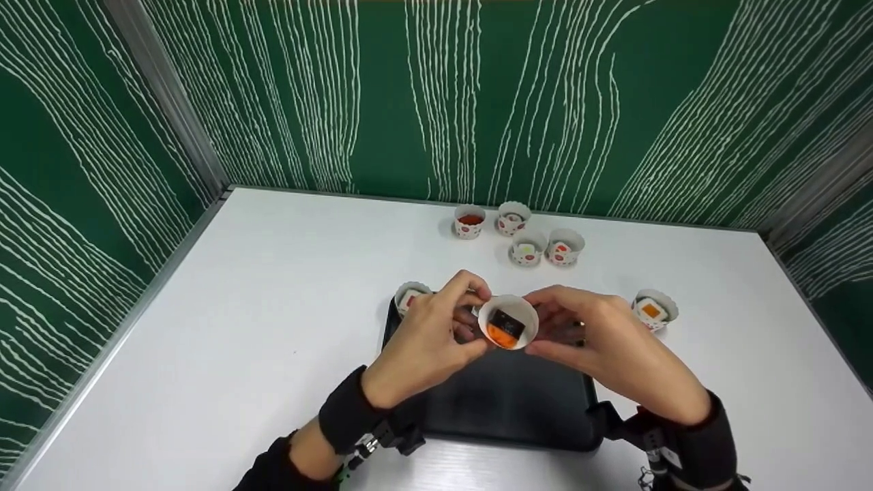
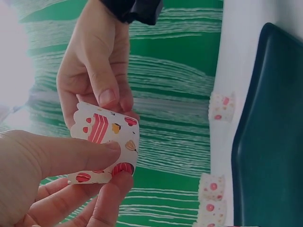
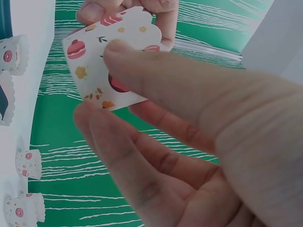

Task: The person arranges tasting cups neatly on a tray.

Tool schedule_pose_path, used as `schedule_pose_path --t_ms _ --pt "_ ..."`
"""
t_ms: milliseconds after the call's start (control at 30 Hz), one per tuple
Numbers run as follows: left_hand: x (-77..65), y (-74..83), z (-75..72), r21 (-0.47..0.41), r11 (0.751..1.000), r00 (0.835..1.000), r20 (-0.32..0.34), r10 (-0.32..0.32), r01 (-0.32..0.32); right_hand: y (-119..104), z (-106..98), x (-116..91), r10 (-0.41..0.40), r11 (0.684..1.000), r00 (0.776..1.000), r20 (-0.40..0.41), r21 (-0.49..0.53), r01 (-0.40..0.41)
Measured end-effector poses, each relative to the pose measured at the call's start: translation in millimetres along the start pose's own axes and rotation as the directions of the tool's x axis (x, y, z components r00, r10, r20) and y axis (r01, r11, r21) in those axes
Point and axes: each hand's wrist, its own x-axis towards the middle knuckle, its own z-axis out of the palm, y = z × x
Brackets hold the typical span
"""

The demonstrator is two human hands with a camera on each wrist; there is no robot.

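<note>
Above the black tray (image 1: 508, 402) my two hands hold one white paper baking cup (image 1: 516, 307) between them. In the head view its mouth faces me, and a black and orange piece (image 1: 505, 329) lies inside. Thumb and fingers of the left hand (image 1: 436, 334) pinch the cup from the left. The right hand (image 1: 607, 337) grips it on the opposite side, its thumb (image 3: 135, 71) against the wall in the right wrist view. Printed cakes and macarons cover the scalloped baking cup (image 2: 105, 130) in the left wrist view.
One baking cup (image 1: 402, 294) stands at the tray's back left corner, partly behind my left hand. Another cup (image 1: 665, 317) with a white and orange piece stands right of the tray. Several filled cups (image 1: 565, 256) group near the table's back edge, before a green wall (image 1: 382, 88).
</note>
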Motion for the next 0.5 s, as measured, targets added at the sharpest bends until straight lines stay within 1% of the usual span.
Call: schedule_pose_path --t_ms 233,500 --pt "0.6 -0.6 2.4 -0.018 1.000 0.999 -0.024 0.023 -0.024 0.3 -0.5 1.6 -0.002 1.000 1.000 -0.005 0.001 0.002" --pt "1.0 -1.7 5.7 -0.020 1.000 0.999 -0.030 0.013 -0.014 0.7 -0.3 3.1 0.016 0.999 1.000 -0.010 -0.034 -0.017"
